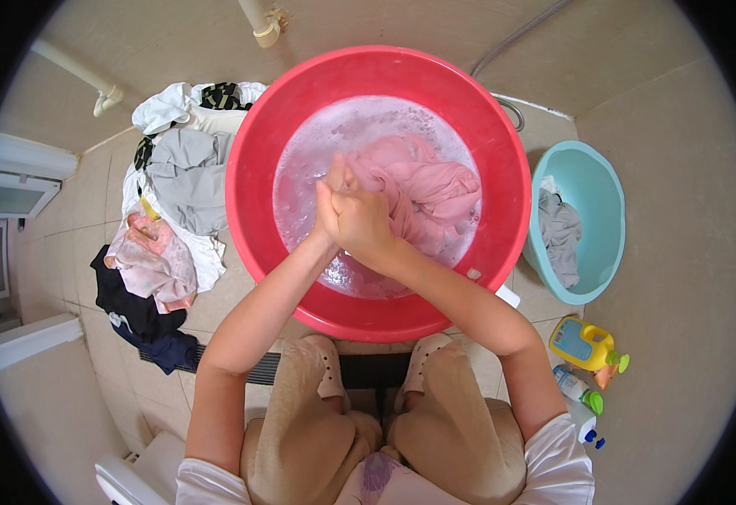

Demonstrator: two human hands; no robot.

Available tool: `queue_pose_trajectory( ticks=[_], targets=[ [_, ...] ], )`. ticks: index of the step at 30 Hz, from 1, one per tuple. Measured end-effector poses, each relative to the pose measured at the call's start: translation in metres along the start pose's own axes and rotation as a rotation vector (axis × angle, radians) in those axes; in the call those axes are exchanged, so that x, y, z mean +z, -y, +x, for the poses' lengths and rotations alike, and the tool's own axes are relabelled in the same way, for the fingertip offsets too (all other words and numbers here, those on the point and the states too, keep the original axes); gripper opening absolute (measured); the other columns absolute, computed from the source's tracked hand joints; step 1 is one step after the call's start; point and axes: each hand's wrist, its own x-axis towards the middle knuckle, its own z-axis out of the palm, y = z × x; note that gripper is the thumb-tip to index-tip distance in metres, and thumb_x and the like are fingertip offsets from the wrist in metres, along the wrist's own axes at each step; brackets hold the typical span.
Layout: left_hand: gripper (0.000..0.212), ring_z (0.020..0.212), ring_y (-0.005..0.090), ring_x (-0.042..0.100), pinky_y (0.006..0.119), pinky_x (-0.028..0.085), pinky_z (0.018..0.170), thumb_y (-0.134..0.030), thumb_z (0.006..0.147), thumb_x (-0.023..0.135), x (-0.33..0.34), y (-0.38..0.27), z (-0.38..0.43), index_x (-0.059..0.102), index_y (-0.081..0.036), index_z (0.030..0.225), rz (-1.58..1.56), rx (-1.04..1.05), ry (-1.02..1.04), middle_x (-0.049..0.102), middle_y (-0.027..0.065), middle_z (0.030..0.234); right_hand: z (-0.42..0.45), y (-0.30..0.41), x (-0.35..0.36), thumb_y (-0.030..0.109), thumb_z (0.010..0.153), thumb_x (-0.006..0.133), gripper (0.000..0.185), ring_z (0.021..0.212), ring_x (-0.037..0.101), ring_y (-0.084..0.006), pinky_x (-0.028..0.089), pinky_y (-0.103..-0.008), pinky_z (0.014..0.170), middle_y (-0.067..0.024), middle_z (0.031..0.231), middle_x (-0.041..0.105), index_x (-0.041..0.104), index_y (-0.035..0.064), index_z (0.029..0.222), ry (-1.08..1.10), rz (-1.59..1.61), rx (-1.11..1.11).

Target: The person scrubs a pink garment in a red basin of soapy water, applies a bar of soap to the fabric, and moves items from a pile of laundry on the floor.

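Note:
A large red plastic basin holds sudsy water with a wet, bunched pink garment in it. Over the water, left of the garment's bulk, my two hands are pressed together. My right hand is curled like a fist, and pink cloth runs out from its far side. Against it lies my left hand, its fingers partly extended away from me. Whether cloth is also pinched in the left palm is hidden between the hands.
Left of the basin, a grey garment, a pale pink patterned garment and dark clothes lie on the tiles. At right stand a light-blue basin holding grey cloth, a yellow detergent jug and other bottles. A metal hose hangs behind.

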Motion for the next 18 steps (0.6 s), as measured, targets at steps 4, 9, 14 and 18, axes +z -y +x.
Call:
queue_pose_trajectory(
  ticks=[4,9,14,18],
  targets=[
    [0.035,0.066,0.0113,0.051,0.025,0.042,0.056,-0.037,0.092,0.035,0.052,-0.011,-0.013,0.052,-0.008,0.1,-0.073,0.104,-0.299,0.051,0.0008,0.075,0.015,-0.016,0.0,0.017,0.082,0.054,0.038,0.036,0.047,-0.029,0.035,-0.0393,0.037,-0.0159,0.046,0.047,0.051,0.0039,0.047,-0.082,-0.14,-0.032],
    [0.033,0.071,0.0135,0.053,0.028,0.046,0.065,-0.037,0.093,0.035,0.109,-0.022,-0.011,0.051,-0.008,0.09,0.086,-0.062,-0.491,0.054,0.0041,0.077,0.029,-0.087,0.003,0.021,0.084,0.05,0.033,0.04,0.048,-0.0246,0.036,-0.0358,0.04,-0.0127,0.047,0.047,0.053,0.0037,0.056,-0.05,-0.303,0.107],
    [0.033,0.074,0.0143,0.053,0.028,0.046,0.069,-0.036,0.094,0.036,0.103,-0.031,-0.013,0.049,-0.007,0.084,0.185,0.08,-0.481,0.054,0.0058,0.079,0.028,-0.105,-0.017,0.03,0.088,0.049,0.036,0.042,0.037,-0.0086,0.029,-0.027,0.041,0.0028,0.05,0.045,0.046,0.0099,0.058,-0.073,0.596,0.669],
    [0.036,0.083,0.0135,0.051,0.028,0.043,0.075,-0.033,0.094,0.035,0.099,-0.04,-0.016,0.05,-0.001,0.091,0.302,0.22,-0.453,0.053,0.0076,0.09,0.029,-0.082,-0.043,0.032,0.088,0.05,0.037,0.052,0.036,-0.0038,0.028,-0.0232,0.045,0.0063,0.06,0.046,0.046,0.0115,0.058,-0.071,0.905,0.89]
  ],
)
